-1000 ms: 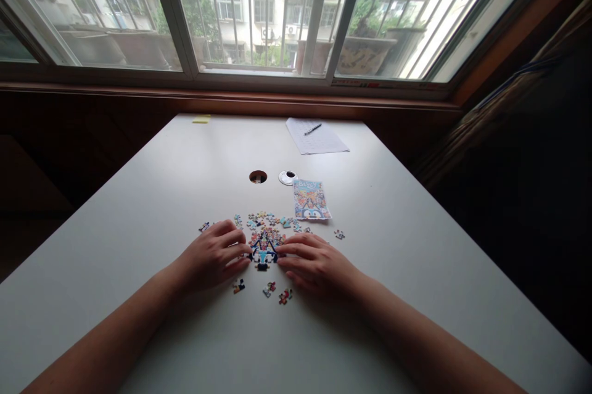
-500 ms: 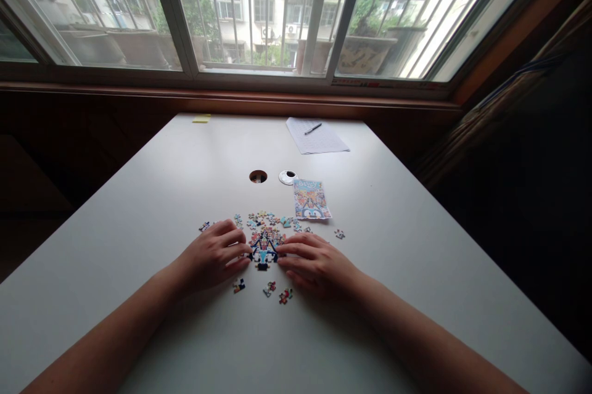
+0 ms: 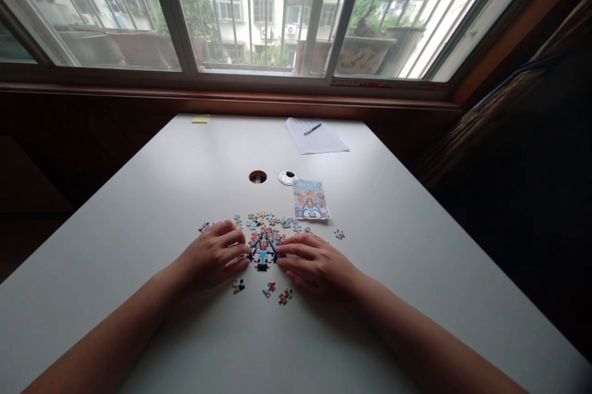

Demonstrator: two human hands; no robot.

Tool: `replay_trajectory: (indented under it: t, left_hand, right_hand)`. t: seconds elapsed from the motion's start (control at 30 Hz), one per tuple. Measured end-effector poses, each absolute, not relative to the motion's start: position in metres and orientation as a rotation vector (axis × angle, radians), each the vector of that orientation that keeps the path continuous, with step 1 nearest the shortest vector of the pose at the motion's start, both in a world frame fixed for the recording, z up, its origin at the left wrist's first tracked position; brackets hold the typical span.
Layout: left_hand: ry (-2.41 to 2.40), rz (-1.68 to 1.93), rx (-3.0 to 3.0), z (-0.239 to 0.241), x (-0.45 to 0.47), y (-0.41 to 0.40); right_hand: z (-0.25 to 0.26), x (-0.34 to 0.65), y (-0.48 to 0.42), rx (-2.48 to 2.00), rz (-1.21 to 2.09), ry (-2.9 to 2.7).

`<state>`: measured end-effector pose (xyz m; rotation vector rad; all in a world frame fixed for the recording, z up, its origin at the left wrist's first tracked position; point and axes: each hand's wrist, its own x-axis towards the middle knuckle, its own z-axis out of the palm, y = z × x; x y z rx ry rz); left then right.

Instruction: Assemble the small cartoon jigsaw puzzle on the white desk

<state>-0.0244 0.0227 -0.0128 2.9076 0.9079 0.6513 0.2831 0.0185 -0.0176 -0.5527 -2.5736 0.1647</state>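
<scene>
A partly assembled jigsaw puzzle (image 3: 263,253) lies flat on the white table, showing dark blue, light blue and many-coloured parts. Against its left edge are the bent fingertips of my left hand (image 3: 215,256). From the other side my right hand (image 3: 319,263) presses its long, slightly parted fingers to the right edge, so the puzzle is held between both hands. Parts of its sides are hidden under the fingers. Nearer to me lie a dark and orange puzzle piece (image 3: 238,286), a pale one (image 3: 269,289) and a red and green one (image 3: 285,296).
Several loose pieces (image 3: 261,216) are scattered behind the puzzle, with a single piece (image 3: 339,234) off to the right. Beyond stand out a picture card (image 3: 311,200), a round hole (image 3: 258,177), its cover (image 3: 285,179), paper (image 3: 319,142) with a pen (image 3: 312,129), and yellow notes (image 3: 200,119).
</scene>
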Motion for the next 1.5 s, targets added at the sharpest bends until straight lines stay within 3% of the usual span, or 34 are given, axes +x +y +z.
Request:
replay_trajectory:
  t: [1.5]
  left_hand:
    - [0.874, 0.650, 2.882, -0.0099, -0.0262, 0.0223]
  right_hand:
    - [-0.0165, 0.2834, 0.0186, -0.554, 0.175, -2.583]
